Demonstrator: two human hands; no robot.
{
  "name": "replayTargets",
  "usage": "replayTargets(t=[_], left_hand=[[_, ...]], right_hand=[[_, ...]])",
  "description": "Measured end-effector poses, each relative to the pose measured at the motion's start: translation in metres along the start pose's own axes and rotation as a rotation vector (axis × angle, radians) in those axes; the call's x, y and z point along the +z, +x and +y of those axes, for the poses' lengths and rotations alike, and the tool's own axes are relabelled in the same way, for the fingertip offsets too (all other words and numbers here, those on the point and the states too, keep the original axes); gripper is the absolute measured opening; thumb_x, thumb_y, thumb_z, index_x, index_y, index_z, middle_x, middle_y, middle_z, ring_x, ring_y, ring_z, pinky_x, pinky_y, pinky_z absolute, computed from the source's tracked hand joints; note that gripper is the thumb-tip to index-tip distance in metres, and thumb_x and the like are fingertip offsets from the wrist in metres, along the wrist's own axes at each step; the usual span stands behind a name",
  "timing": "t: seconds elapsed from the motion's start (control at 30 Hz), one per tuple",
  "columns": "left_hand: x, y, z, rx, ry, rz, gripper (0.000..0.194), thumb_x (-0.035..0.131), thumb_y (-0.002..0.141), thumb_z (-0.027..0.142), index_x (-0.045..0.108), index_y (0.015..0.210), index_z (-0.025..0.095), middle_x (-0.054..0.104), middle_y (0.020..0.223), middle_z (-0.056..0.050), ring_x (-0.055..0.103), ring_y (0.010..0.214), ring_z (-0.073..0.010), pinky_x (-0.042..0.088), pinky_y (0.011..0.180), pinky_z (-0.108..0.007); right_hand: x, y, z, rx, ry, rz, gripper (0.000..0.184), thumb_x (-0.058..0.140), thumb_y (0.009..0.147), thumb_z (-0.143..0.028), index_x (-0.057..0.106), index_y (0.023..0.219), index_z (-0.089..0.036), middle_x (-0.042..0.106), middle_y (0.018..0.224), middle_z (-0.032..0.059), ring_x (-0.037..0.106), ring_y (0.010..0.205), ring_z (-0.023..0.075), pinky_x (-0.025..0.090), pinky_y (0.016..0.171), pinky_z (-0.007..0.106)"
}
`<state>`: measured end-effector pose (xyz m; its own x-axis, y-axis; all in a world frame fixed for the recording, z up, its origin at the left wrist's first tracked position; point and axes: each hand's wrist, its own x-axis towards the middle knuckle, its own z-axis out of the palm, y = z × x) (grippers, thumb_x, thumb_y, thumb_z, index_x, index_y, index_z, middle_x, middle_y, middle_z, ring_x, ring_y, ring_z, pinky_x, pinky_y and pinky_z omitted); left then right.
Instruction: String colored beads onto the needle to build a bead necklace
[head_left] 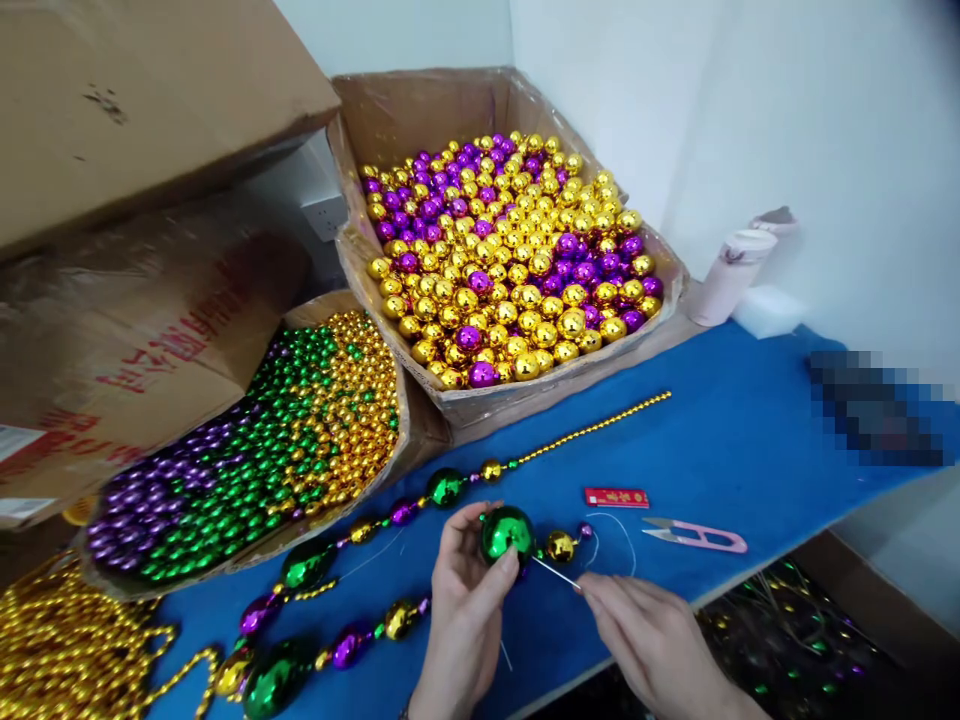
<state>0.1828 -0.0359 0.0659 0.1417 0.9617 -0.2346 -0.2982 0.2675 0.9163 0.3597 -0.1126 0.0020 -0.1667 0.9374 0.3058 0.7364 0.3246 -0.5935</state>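
My left hand point(469, 590) pinches a large shiny green bead point(507, 536) between thumb and fingers. In my right hand point(645, 625) is a thin metal needle point(556, 574), its tip near the small beads beside the green one. A gold bead point(560, 546) and a small purple bead point(585, 531) hang on to the right, with pale thread point(626, 535) looping past them. The strung bead necklace point(349, 647) runs left from my hand, curves round and continues up to a row of small gold beads point(592, 428).
Pink thread snips point(697, 535) and a red packet point(616, 497) lie on the blue cloth point(765, 420). Behind stand a box of gold and purple balls point(517, 250) and a box of smaller beads point(300, 450). Gold bead strands point(67, 640) lie at left; a bottle point(731, 278) stands at back right.
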Motion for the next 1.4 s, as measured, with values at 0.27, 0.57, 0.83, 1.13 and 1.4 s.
replayTargets(t=[0.27, 0.57, 0.83, 1.13, 1.4], left_hand=[[-0.002, -0.003, -0.004, 0.029, 0.006, 0.014, 0.042, 0.073, 0.073, 0.020, 0.054, 0.110, 0.025, 0.053, 0.114, -0.005, 0.054, 0.095, -0.0181, 0.046, 0.076, -0.025], [-0.003, -0.007, -0.006, -0.003, -0.004, 0.022, 0.048, 0.074, 0.071, 0.021, 0.054, 0.114, 0.025, 0.057, 0.114, -0.006, 0.057, 0.096, -0.0191, 0.046, 0.080, -0.027], [0.000, -0.008, -0.003, -0.009, -0.003, 0.133, 0.051, 0.081, 0.061, 0.024, 0.058, 0.107, 0.021, 0.060, 0.109, -0.008, 0.060, 0.089, -0.0199, 0.047, 0.076, -0.027], [-0.005, -0.009, -0.002, -0.018, 0.006, 0.112, 0.049, 0.079, 0.064, 0.023, 0.058, 0.108, 0.022, 0.060, 0.108, -0.007, 0.059, 0.089, -0.0189, 0.047, 0.076, -0.027], [0.005, -0.015, -0.007, 0.090, 0.052, 0.019, 0.050, 0.079, 0.063, 0.027, 0.059, 0.109, 0.023, 0.059, 0.112, -0.009, 0.057, 0.099, -0.0243, 0.048, 0.077, -0.029]], right_hand=[[0.001, 0.003, -0.006, -0.006, 0.035, 0.046, 0.026, 0.036, 0.093, -0.014, 0.060, 0.101, -0.018, 0.069, 0.083, 0.0070, 0.067, 0.077, 0.0169, 0.052, 0.072, 0.025], [-0.001, 0.009, -0.015, 0.008, 0.072, -0.010, 0.029, 0.035, 0.091, -0.013, 0.058, 0.109, -0.019, 0.069, 0.084, 0.0064, 0.066, 0.076, 0.0172, 0.053, 0.070, 0.027], [-0.002, 0.006, -0.016, 0.043, 0.131, -0.095, 0.035, 0.032, 0.090, -0.011, 0.050, 0.120, -0.014, 0.068, 0.087, 0.0090, 0.066, 0.074, 0.0173, 0.055, 0.068, 0.028], [-0.004, 0.007, -0.015, -0.013, -0.009, 0.052, 0.029, 0.035, 0.095, -0.019, 0.061, 0.109, -0.022, 0.060, 0.080, 0.0040, 0.063, 0.063, 0.0117, 0.053, 0.062, 0.020], [0.001, 0.007, -0.011, 0.003, 0.084, -0.009, 0.024, 0.033, 0.095, -0.017, 0.057, 0.101, -0.020, 0.058, 0.084, 0.0061, 0.064, 0.070, 0.0152, 0.054, 0.067, 0.025]])
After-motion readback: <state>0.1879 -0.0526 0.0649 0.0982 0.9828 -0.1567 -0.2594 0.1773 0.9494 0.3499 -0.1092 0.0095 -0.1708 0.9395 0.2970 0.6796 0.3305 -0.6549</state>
